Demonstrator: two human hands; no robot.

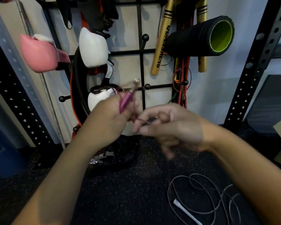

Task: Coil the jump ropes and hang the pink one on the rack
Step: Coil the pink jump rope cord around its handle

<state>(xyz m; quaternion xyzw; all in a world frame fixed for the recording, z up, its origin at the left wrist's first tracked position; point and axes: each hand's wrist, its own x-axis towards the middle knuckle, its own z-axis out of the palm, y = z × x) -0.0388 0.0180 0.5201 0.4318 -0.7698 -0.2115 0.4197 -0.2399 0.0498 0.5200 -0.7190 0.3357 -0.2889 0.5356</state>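
My left hand (109, 116) grips the pink jump rope (126, 101) by its handles, held up in front of the black wall rack (142, 69). My right hand (172, 125), blurred by motion, pinches a thin strand of the pink rope's cord just right of the handles. A second jump rope (201, 197), grey cord with a white handle, lies in loose loops on the dark floor at the lower right. A free rack peg (147, 86) sticks out just beyond the pink handles.
Pink (39, 54) and white (92, 47) boxing gloves, gold sticks (161, 46), a black foam roller (201, 36) and resistance bands (182, 78) hang on the rack. A black belt with a metal buckle (102, 158) lies on the floor. Perforated uprights (253, 62) stand on both sides.
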